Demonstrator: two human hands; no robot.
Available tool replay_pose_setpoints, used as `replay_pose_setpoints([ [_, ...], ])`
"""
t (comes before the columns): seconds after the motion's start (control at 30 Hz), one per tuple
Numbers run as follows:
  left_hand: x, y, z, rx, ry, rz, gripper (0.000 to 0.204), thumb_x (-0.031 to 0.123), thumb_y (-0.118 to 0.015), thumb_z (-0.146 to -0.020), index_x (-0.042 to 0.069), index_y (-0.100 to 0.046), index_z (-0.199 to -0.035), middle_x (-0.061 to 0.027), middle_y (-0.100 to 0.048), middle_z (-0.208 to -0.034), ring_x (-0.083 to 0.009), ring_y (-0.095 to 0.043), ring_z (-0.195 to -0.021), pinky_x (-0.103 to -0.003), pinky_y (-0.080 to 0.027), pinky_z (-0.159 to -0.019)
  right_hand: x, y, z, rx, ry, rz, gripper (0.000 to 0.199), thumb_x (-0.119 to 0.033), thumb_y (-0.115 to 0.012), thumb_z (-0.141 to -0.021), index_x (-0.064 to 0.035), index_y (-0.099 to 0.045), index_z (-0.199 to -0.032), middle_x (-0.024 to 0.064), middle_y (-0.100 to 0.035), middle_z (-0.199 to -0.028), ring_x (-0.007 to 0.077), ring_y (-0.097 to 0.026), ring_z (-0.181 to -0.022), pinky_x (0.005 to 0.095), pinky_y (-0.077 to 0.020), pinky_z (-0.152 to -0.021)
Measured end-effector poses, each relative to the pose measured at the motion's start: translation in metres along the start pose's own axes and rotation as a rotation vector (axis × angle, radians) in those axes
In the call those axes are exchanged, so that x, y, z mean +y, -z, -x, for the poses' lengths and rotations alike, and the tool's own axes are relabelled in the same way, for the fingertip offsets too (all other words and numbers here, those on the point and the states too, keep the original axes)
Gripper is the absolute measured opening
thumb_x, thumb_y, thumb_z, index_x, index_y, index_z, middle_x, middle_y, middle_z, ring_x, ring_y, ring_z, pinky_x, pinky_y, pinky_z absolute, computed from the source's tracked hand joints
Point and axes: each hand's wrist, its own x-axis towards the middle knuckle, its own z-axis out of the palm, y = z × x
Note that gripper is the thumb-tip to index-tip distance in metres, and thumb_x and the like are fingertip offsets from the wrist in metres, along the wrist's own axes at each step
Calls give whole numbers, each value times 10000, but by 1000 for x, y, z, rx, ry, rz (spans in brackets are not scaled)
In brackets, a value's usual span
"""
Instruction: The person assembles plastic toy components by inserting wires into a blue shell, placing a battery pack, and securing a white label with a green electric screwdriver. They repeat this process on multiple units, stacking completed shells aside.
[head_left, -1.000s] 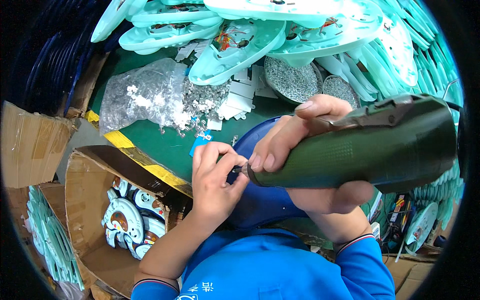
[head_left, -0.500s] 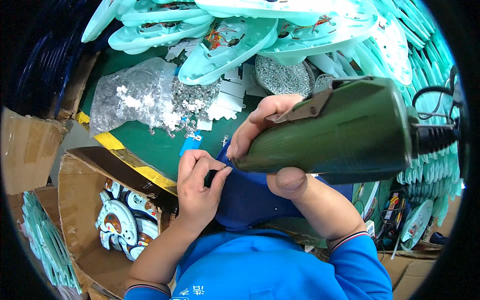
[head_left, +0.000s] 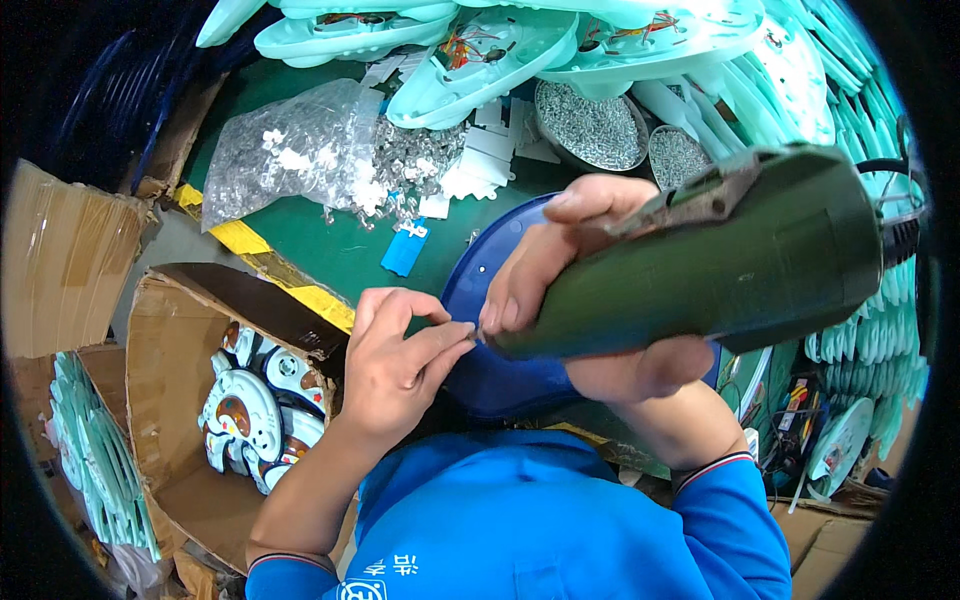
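My right hand (head_left: pixel 540 262) is wrapped round a thick green electric screwdriver (head_left: pixel 700 265), tilted with its narrow nose towards the left and its cord at the far right end. Fingertips of my left hand (head_left: pixel 392 365) are pinched together at the screwdriver's nose, on a tiny metal piece that looks like a screw (head_left: pixel 473 334), mostly hidden by the fingers. Below both hands lies a dark blue, rounded plastic part (head_left: pixel 500 385) with a small hole near its upper left edge. The screwdriver and right forearm cover its right side.
Beyond the hands are a clear bag of small clips (head_left: pixel 285 150), white strips (head_left: pixel 485 160), a blue tag (head_left: pixel 405 247) and two bowls of screws (head_left: pixel 592 122). Pale green shells (head_left: pixel 480 70) with wires are piled behind. A cardboard box (head_left: pixel 185 400) holding white toy-like parts stands left.
The left thumb and fingertips have closed in against the screwdriver's nose. The screwdriver has shifted slightly right in view, and the bench scene has moved up and right.
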Motion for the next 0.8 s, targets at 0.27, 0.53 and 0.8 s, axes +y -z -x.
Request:
replay_pose_setpoints([
  [0.27, 8, -1, 32, 79, 17, -12, 362, 20, -859, -690, 77, -727, -1022, -64, -606, -992, -252, -573, -925, -363, -482, -806, 26, 0, 14, -237, 202, -118, 1042, -667, -819, -634, 11, -455, -1337, 117, -681, -863, 209, -675, -799, 322, -549, -730],
  [0.53, 22, -20, 51, 12, 725, 895, 528, -39, -735, -890, 30, -460, -1335, -50, -594, -1096, -105, -632, -963, -250, -545, -796, 33, -17, 23, -168, 30, -175, 982, -541, -890, -671, 39, -458, -1336, 117, -688, -891, 189, -677, -819, 305, -555, -744],
  [0.8, 28, -17, 44, -38, 682, 760, 431, 36, -732, -921, 23, -475, -1266, -67, -596, -1096, -121, -627, -898, -256, -562, -755, 29, -9, 24, -198, 21, -104, 997, -568, -842, -741, 73, -432, -1384, 124, -693, -884, 183, -683, -794, 290, -558, -716],
])
